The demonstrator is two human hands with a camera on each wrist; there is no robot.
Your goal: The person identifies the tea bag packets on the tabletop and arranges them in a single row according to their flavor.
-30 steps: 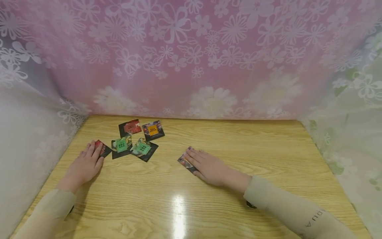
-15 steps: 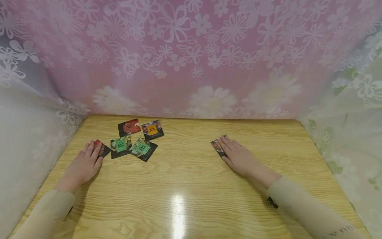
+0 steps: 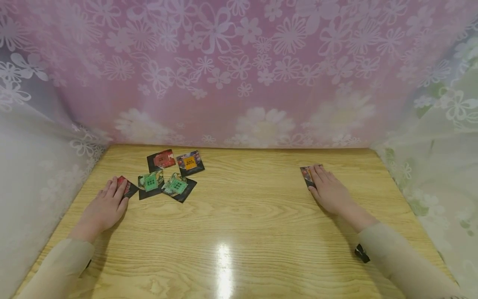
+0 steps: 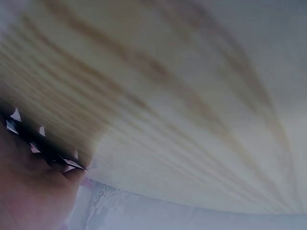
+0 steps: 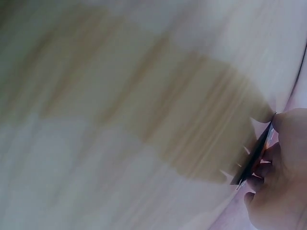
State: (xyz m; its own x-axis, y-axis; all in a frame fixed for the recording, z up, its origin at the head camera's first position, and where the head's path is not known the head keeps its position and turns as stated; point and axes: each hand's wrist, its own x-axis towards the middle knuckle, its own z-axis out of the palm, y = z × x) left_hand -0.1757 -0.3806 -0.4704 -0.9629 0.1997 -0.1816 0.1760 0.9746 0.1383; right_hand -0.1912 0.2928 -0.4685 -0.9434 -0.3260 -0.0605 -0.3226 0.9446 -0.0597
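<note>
- A wood-grain table (image 3: pixel 254 224) fills the lower view, with a bright streak of reflected light on its near part.
- Nearest are two pale sleeves, the left sleeve (image 3: pixel 59 263) and the right sleeve (image 3: pixel 403 261); a small black piece (image 3: pixel 362 253) shows at the right cuff.
- The left hand (image 3: pixel 102 209) has an unclosed grip, its fingers straight, lying flat over a red-and-black packet (image 3: pixel 129 190) at the table's left side; the hand covers most of that packet's face.
- The right hand (image 3: pixel 332 193) likewise has its grip unclosed, straight fingers laid over a packet with orange and purple print (image 3: pixel 307 176), far right of the others; any lettering there is covered or too small.
- Just beside the left hand's packet lie the left green packet (image 3: pixel 150 183) and the right green packet (image 3: pixel 179 187), close together; both bear green labels with dark characters, too small to read.
- Behind them lie a red packet (image 3: pixel 161 160), its label marked with faint characters, and an orange-labelled packet (image 3: pixel 191 162) bearing dark characters, likewise illegible.
- Beyond the table's far edge hangs a pink curtain (image 3: pixel 261 70) printed with white flowers.
</note>
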